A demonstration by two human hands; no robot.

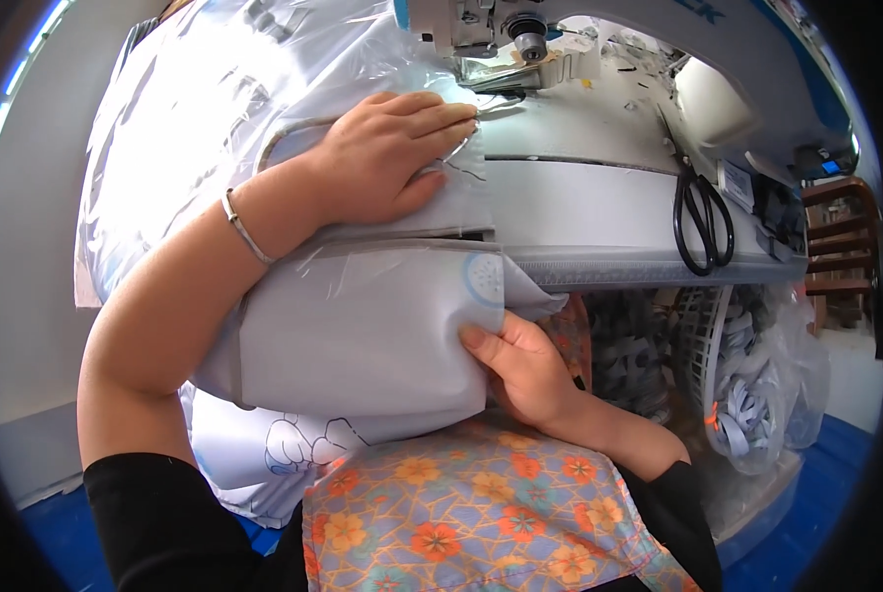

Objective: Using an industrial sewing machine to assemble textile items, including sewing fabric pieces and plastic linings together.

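Above, dark lettering (698,10) on sewing machine (757,74); hands (387,158) on pale fabric (363,331)

And here the white table (585,187) is covered on its left by pale cloth (205,148); its far right is occupied by the machine (747,109); scraps (630,105) are strewn nearby; black scissors (689,181) are laid, handles toward the front edge.

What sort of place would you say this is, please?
Probably a sewing workshop: what looks like a sewing machine stands on the worktable, with black-handled scissors nearby and pale material draped over the front edge.
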